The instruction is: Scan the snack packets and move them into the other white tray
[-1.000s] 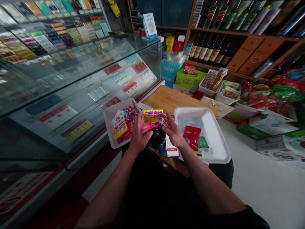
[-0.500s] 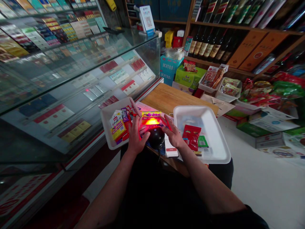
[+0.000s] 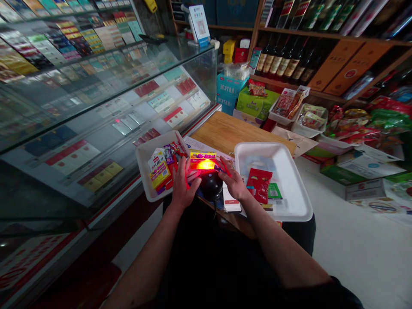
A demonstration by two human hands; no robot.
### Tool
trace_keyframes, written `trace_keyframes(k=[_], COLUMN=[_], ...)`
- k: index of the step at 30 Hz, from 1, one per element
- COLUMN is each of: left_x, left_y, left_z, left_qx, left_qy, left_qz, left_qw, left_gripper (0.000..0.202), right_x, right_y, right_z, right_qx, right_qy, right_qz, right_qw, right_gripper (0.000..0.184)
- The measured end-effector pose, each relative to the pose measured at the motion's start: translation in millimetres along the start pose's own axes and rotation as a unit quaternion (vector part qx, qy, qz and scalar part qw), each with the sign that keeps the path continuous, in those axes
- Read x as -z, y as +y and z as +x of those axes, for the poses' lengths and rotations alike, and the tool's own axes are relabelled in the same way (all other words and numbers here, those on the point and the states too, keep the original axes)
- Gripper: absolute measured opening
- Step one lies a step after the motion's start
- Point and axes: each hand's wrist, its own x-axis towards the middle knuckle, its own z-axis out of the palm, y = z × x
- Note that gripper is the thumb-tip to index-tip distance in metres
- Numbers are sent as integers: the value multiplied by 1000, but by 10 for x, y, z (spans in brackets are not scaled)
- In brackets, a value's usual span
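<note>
A small yellow and purple candy packet [image 3: 203, 155] is raised between my two hands, its lower part glowing orange-red. My left hand [image 3: 184, 184] grips its left side, thumb apart from the fingers. At the right edge are the fingers of my right hand [image 3: 234, 182], curled inward; their exact contact is lost in the glare. Just below the packet stands a black, rounded scanner [image 3: 211, 185] with a cable. A phone with a lit white screen [image 3: 230, 198] lies under my right hand.
On the left, a white tray [image 3: 144, 171] holds several sweet packets. Another white tray [image 3: 298, 193] on the right contains a red packet [image 3: 259, 183] and a green one [image 3: 274, 191]. A wooden board [image 3: 231, 128] lies behind; a glass display case [image 3: 128, 98] borders the left.
The candy packet has shifted slightly left and its front is tilted a little differently in the light. Both hands stay almost in place around it.
</note>
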Motion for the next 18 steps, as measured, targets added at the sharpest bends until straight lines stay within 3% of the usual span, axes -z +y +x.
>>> trace_keyframes(k=[3,9,18], left_x=[-2,30,21], left_y=[6,90,523], left_z=[-7,46,151], left_qx=[11,-7,0], left_qy=[1,7,0], left_qz=[-32,-1,-64], left_qw=[999,1000,998], left_gripper=[86,83,83], right_x=[-9,-14,52], right_y=[-17,-92,-342], right_z=[-4,-19,-161], right_qx=[4,28,42], right_qy=[-1,-13,25], right_qz=[-5,20,41], right_qw=[1000,999,998], right_gripper=[69,76,74])
